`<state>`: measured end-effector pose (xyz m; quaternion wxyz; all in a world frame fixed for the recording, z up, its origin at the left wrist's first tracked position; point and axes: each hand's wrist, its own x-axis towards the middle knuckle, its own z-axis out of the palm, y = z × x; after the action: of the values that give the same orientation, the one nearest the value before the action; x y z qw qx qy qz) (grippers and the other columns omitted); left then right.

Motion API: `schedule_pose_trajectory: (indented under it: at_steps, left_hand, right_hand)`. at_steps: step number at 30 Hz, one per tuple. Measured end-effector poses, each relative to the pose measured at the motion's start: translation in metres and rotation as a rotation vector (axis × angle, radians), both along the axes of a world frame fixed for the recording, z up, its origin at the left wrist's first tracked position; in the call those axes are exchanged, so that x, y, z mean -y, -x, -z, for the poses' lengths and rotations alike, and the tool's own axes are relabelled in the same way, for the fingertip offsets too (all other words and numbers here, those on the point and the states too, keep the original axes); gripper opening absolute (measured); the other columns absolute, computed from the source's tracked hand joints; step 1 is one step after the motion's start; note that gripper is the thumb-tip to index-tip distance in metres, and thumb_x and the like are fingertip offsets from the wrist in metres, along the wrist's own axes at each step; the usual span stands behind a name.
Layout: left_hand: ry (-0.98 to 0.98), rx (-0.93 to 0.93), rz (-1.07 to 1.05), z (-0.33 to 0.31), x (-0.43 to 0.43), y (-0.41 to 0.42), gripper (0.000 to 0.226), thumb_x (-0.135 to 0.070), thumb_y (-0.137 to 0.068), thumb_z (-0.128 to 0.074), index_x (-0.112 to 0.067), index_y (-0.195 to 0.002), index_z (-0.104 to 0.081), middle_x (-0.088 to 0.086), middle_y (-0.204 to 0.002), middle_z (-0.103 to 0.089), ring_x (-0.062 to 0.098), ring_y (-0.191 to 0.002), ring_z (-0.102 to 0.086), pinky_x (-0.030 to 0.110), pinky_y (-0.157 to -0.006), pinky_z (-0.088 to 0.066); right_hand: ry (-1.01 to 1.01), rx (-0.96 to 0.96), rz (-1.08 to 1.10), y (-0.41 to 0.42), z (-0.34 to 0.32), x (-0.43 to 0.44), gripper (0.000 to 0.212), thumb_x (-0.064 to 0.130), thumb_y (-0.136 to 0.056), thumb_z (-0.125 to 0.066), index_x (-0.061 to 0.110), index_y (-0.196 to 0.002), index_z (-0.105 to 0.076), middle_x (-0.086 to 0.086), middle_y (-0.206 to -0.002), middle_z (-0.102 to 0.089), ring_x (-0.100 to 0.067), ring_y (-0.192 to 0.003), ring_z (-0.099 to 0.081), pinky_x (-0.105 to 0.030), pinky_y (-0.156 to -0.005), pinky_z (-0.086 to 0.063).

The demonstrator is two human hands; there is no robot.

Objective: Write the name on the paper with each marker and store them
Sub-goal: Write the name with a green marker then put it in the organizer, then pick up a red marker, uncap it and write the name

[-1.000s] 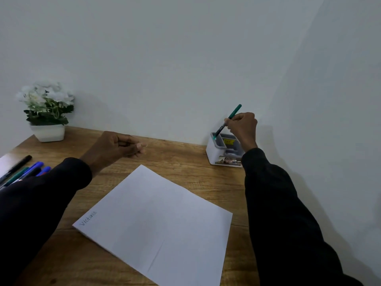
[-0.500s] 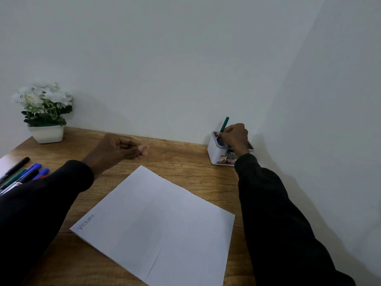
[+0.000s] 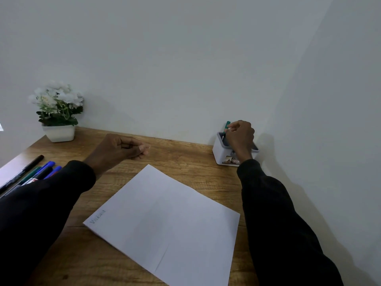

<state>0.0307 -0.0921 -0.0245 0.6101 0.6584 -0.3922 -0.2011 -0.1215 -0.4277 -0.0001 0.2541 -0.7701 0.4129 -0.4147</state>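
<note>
Our right hand (image 3: pixel 240 137) pinches the green marker (image 3: pixel 227 124) standing in the white holder (image 3: pixel 219 154) | our left hand (image 3: pixel 118 148) rests loosely curled, empty, beyond the paper (image 3: pixel 165 219).

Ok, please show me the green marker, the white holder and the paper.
green marker (image 3: pixel 227 124), head view, its top end above the holder
white holder (image 3: pixel 219 153), head view, its front left wall
paper (image 3: pixel 165 213), head view, its blank middle
</note>
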Motion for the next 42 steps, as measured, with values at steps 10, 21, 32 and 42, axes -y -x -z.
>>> schedule_pose_trajectory:
  at_steps: [10,21,32,42]
  left_hand:
    - [0.005,0.085,-0.107,-0.007,-0.061,0.003,0.015,-0.011,-0.087,-0.069,-0.007,-0.101,-0.074,0.01,-0.09,-0.077,0.019,-0.083,-0.072,0.02,-0.074,-0.058]
    - [-0.033,0.139,-0.367,-0.003,-0.19,-0.012,0.019,-0.01,-0.088,-0.069,-0.001,-0.105,-0.072,0.009,-0.093,-0.076,0.019,-0.086,-0.073,0.023,-0.076,-0.059]
    - [-0.09,0.174,-0.359,0.022,-0.221,-0.021,0.021,-0.015,-0.087,-0.072,-0.005,-0.106,-0.073,0.007,-0.094,-0.076,0.022,-0.089,-0.072,0.036,-0.082,-0.06]
    - [-0.048,0.142,-0.329,0.024,-0.21,-0.016,0.021,-0.01,-0.086,-0.071,-0.002,-0.106,-0.072,0.009,-0.09,-0.076,0.018,-0.083,-0.073,0.021,-0.074,-0.058]
  right_hand:
    - [-0.169,-0.02,-0.6,-0.011,0.012,-0.133,0.006,0.011,-0.085,-0.082,0.016,-0.083,-0.08,0.001,-0.077,-0.077,-0.009,-0.07,-0.068,-0.023,-0.067,-0.053]
    - [-0.018,-0.259,-1.007,-0.068,0.032,-0.262,0.006,0.017,-0.087,-0.084,0.019,-0.084,-0.079,0.005,-0.078,-0.074,-0.002,-0.067,-0.062,-0.014,-0.063,-0.049]
    - [0.342,-0.458,-1.244,-0.108,0.062,-0.329,0.013,0.012,-0.093,-0.073,0.015,-0.105,-0.079,0.001,-0.094,-0.074,-0.011,-0.079,-0.061,-0.029,-0.073,-0.051]
    - [0.387,-0.602,-1.049,-0.1,0.067,-0.321,0.018,0.03,-0.105,-0.058,0.014,-0.107,-0.068,0.002,-0.093,-0.06,-0.018,-0.088,-0.057,-0.031,-0.073,-0.038]
